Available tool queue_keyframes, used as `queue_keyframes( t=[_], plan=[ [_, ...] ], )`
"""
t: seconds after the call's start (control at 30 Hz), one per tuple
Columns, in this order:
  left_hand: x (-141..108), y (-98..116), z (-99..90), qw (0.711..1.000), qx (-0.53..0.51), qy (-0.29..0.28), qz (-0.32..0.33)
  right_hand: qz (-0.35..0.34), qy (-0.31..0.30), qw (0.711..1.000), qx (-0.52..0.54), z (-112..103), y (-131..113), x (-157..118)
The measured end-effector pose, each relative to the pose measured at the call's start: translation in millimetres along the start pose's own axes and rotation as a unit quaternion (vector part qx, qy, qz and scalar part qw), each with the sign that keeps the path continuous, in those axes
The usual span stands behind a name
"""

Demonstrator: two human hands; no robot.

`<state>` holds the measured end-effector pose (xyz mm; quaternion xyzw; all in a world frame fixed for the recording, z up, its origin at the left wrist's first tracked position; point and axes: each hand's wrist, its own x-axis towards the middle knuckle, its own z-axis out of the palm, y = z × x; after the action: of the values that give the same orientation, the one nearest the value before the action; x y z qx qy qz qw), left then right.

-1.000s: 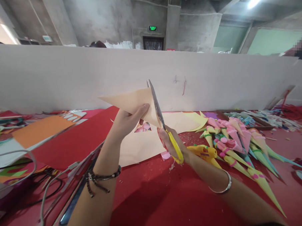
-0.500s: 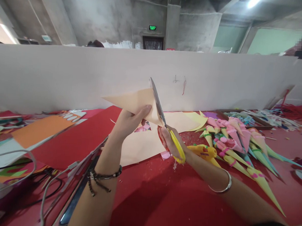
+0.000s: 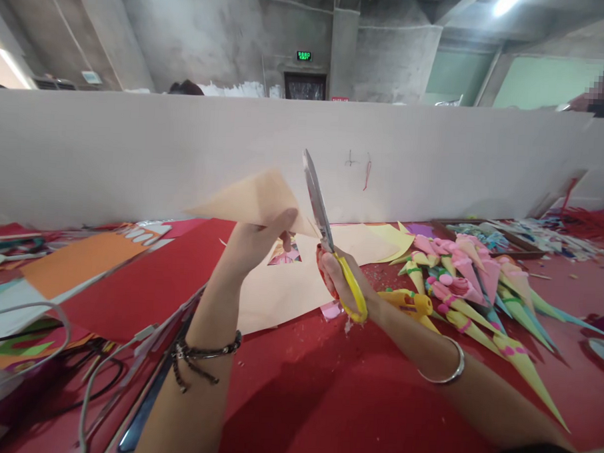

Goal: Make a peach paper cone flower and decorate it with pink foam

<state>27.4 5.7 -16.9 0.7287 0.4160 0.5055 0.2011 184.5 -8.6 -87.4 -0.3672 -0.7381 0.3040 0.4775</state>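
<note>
My left hand [image 3: 264, 241] is closed on a folded, pointed piece of cream paper [image 3: 256, 198], thumb on top, its tip toward the left and slightly blurred. My right hand [image 3: 342, 275] grips scissors [image 3: 317, 194] with yellow handles, blades pointing up and closed together. The blades stand just right of the paper; whether its lower right corner touches them I cannot tell. Below both hands a large cream sheet [image 3: 283, 296] lies on the red table [image 3: 335, 395], with a small printed picture [image 3: 285, 254] on it.
At right lie a yellow glue gun [image 3: 406, 301] and a pile of decorated paper cones [image 3: 469, 287]. Red card [image 3: 149, 280], orange card [image 3: 88, 257] and white cables [image 3: 92, 384] cover the left side. A white partition [image 3: 135, 152] crosses behind.
The paper in my left hand has moved left and tilted, away from the scissor blades. My right hand with the scissors has shifted only slightly.
</note>
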Motion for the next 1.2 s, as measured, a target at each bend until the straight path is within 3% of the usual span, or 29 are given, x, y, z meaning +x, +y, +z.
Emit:
queue_keyframes(
  t=[0.13,0.47,0.73,1.2],
  plan=[
    [4,-8,-9.4,0.992,-0.078,0.097,-0.007,-0.003,-0.019,1.0,-0.008,-1,0,1],
    [11,-11,-20.7,0.966,-0.182,0.163,-0.089,0.015,-0.062,0.997,-0.048,2,-1,-2],
    [14,-13,-11.8,0.967,-0.164,0.194,-0.006,0.001,-0.066,0.995,-0.079,7,5,-3],
    [10,-6,-12.6,0.946,-0.131,0.294,0.026,-0.001,-0.067,0.993,-0.102,7,9,-4]
  ],
)
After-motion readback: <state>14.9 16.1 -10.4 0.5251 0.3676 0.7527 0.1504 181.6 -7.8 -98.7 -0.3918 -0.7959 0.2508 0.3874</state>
